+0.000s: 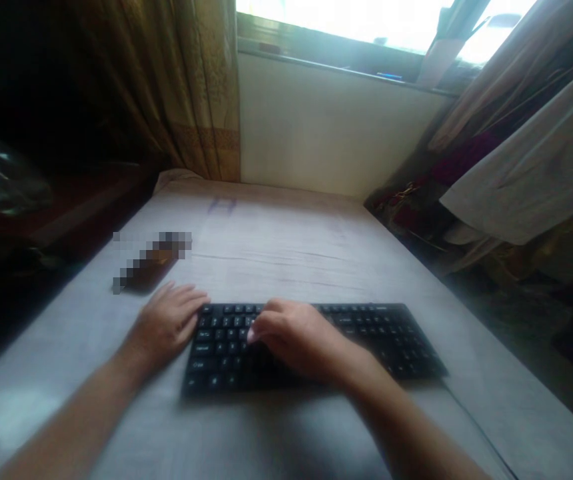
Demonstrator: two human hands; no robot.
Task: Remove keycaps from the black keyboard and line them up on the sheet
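A pale sheet (286, 233) spreads out in front of me, up to a plain wall (306, 120) with a bright window (336, 27) above it, a patterned curtain (206, 100) on the left and hanging cloth (521, 160) on the right; whether a bed or a tabletop lies underneath, I cannot tell. The black keyboard (381, 350) lies flat on the sheet, close in front of me, its long axis running crosswise from left to right. Its left end sits between my two hands: my left grip (166, 327) is just beside that end, while my right grip (296, 337) is over the keys, left of the keyboard's middle, with the forearm coming in across the near edge. So the right is the one directly above the keys, and the left is nearer the far left corner. My left fingers are a little apart, palm down, reaching to that corner and seeming to touch it. My right fingers are bent and gathered; blur hides whether they pinch anything or only rest on the keys. A brown thing (154, 267), too blurred to name, lies beyond my left grip, and a cord (481, 430) runs from near the keyboard's right end towards me.
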